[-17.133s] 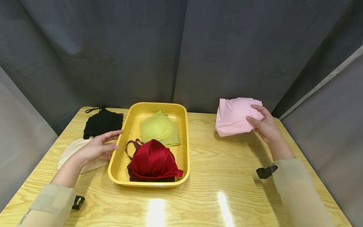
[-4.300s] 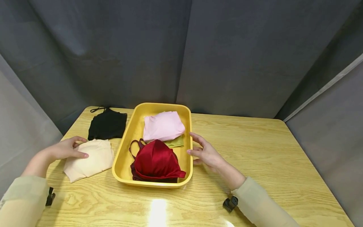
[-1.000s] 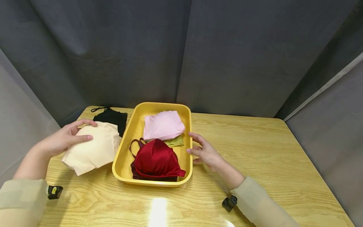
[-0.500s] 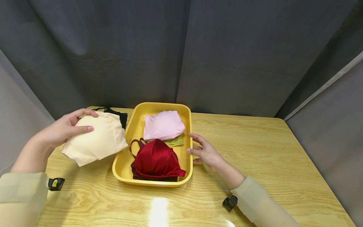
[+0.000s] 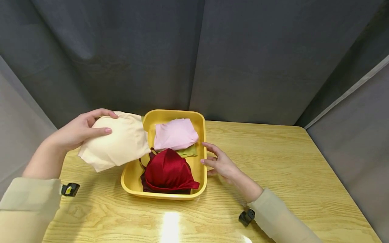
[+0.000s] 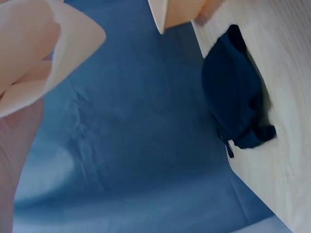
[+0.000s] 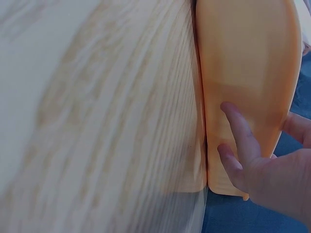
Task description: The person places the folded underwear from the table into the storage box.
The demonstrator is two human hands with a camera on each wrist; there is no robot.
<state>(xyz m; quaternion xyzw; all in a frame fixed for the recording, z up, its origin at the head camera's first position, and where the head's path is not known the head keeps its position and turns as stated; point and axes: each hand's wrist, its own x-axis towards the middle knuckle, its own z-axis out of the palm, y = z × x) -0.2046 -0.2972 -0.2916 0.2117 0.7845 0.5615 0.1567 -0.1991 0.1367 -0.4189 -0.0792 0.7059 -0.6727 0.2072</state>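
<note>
My left hand (image 5: 82, 130) pinches a folded cream bra (image 5: 117, 143) between thumb and fingers. It holds the bra up off the table, and its right side overlaps the left rim of the yellow tray (image 5: 127, 192). On the tray's right side, the fingers of my right hand (image 5: 221, 163) rest straight against the outer wall, as the right wrist view shows. Inside the tray lie a red satin bra (image 5: 168, 170) in front and a folded pink garment (image 5: 174, 135) behind it. A yellow-green garment (image 5: 189, 151) peeks out beneath the pink one.
A black garment (image 6: 235, 90) lies on the table near its back edge in the left wrist view; the cream bra hides it in the head view. Wooden tabletop (image 5: 273, 168) extends right of the tray. Grey curtains (image 5: 249, 67) hang behind.
Over the last second my left hand has lifted the cream bra and carried it right, to the tray's left rim. The right hand stays put. Earlier, the pink garment went into the tray.
</note>
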